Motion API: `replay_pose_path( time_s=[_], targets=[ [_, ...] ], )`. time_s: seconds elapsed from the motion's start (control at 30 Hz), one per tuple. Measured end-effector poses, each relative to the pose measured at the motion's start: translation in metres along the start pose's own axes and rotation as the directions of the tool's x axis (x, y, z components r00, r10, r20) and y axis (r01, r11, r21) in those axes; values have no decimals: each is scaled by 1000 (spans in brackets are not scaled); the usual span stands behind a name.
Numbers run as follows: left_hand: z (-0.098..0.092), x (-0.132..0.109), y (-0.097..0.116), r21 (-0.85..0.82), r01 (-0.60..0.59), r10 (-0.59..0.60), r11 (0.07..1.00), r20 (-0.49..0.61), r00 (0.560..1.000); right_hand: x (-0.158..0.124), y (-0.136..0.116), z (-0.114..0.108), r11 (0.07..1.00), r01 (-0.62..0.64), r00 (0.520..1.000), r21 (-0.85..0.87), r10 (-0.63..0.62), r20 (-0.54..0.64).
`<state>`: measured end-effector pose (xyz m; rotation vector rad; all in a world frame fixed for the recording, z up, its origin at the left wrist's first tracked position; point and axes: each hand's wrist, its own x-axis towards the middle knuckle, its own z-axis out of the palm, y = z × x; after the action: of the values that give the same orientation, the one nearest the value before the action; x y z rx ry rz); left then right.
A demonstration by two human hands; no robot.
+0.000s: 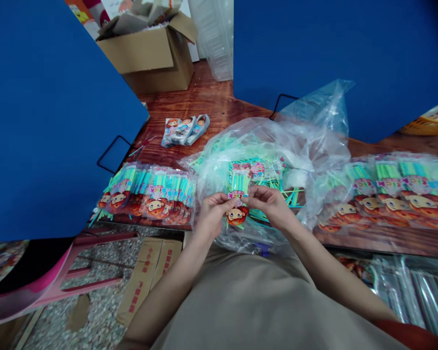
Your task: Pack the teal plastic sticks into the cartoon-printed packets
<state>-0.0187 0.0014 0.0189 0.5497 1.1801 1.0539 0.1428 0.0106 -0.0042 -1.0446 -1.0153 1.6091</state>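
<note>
Between both hands is a small clear packet (240, 182) of green sticks, printed with a red-haired cartoon face. My left hand (212, 213) pinches its left edge, thumb across the front. At the packet's right edge, my right hand (273, 206) is closed with thumb and fingers together. Beneath them a large clear plastic bag (237, 131) lies spread, with loose green and blue sticks (257, 216) inside and spilling at its mouth. Rows of similar filled packets lie on the left (155, 197) and on the right (390, 194).
Cut-out printed cards (185, 129) lie behind on the wooden table (208, 97). A cardboard box (151, 56) and stacked clear plastic containers (219, 43) stand farther back. Blue panels rise at left (54, 121) and right (336, 53). A pink stool (76, 272) is below left.
</note>
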Motion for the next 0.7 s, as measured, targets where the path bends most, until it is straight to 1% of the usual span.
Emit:
replay_pose_path(
  time_s=[0.1, 0.23, 0.43, 0.5, 0.57, 0.7],
  targets=[
    [0, 0, 0, 0, 25, -25, 1000, 11, 1000, 0, -2, -1, 1000, -11, 1000, 12, 12, -21],
    [0, -2, 3, 21, 23, -24, 1000, 45, 999, -1, -4, -3, 1000, -12, 1000, 6, 12, -15],
    [1, 0, 6, 45, -80, 79, 996, 18, 997, -3, -3, -1, 999, 9, 995, -44, -5, 97],
    [1, 1, 6, 56, -86, 85, 995, 20, 996, -3, -2, -1, 998, 10, 994, -64, -3, 113],
    [1, 1, 5, 61, -74, 73, 995, 32, 997, -3, -2, -1, 997, 23, 996, -74, -17, 87],
    [3, -1, 5, 67, -52, 48, 996, 54, 997, 0, -6, -1, 994, 97, 995, -44, -98, -15]
  ],
)
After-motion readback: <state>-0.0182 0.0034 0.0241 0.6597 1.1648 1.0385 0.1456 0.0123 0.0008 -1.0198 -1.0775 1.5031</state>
